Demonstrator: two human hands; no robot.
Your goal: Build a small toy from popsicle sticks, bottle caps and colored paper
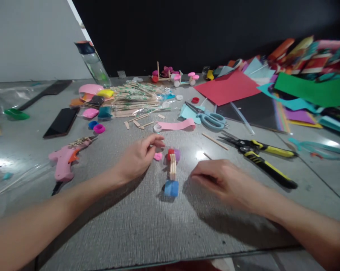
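Grey table (147, 226), stick model (172, 169) lengthwise away.

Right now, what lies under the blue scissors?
The blue scissors lie on light blue paper on the grey table. What the blades and handles cover cannot be seen.

Two bare forearms, left hand (137, 158), right hand (223, 182), no sleeves (no rings visible)

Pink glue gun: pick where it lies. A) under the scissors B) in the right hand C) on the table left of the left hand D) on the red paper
C: the pink glue gun lies on the table, apart from and left of the left hand.
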